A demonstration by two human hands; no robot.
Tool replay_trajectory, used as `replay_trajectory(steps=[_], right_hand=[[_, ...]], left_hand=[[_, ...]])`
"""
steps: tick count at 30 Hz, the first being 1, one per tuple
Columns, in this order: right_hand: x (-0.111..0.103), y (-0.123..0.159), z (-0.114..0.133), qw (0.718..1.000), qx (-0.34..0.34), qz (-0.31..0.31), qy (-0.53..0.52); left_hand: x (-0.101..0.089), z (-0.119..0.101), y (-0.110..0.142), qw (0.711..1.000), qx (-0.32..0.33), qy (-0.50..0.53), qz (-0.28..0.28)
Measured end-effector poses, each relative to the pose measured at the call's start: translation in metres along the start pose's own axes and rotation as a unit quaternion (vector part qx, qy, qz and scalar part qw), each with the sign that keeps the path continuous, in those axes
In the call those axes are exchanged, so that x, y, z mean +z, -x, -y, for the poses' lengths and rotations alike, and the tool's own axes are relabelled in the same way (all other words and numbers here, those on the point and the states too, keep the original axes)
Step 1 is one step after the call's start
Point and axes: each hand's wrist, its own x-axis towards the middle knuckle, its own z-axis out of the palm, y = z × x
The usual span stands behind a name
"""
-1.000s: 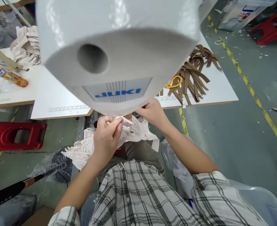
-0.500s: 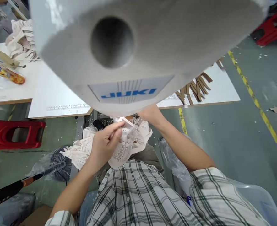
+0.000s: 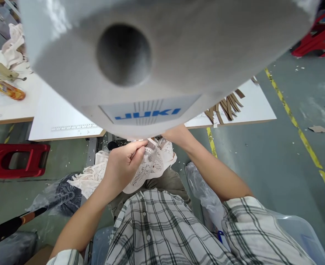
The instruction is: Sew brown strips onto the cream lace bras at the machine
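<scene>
Below the head of the JUKI sewing machine [image 3: 162,77], my left hand [image 3: 125,162] pinches the edge of a pale lace piece [image 3: 148,165] between thumb and fingers. The lace drapes down over my lap. My right hand [image 3: 177,134] is at the far side of the same lace, its fingers hidden under the machine head, so what they grip does not show. More pale lace pieces [image 3: 89,176] hang in a bunch to the left of my left hand. The needle area is out of sight behind the machine head.
Brown strips [image 3: 227,106] lie on the white table [image 3: 258,106] at right. An orange bottle [image 3: 6,88] and pale fabric [image 3: 14,48] rest at far left. Red stools [image 3: 16,160] stand on the floor. Plastic bags [image 3: 203,187] and a clear bin [image 3: 297,228] sit near my right side.
My left hand has closed more tightly on the lace and moved its edge up toward the machine head. My right hand stays nearly in place. The whole view has shifted slightly.
</scene>
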Motion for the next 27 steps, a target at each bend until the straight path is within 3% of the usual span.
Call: replay_trajectory(steps=[12, 27], right_hand=[[-0.0027, -0.0002, 0.0007, 0.997, -0.033, -0.005, -0.068], [-0.0013, 0.0007, -0.0027, 0.998, -0.024, -0.017, -0.052]], left_hand=[[0.0056, -0.006, 0.0002, 0.999, -0.015, -0.007, -0.032], [0.0082, -0.0069, 0.0, 0.999, 0.0, -0.026, -0.047]])
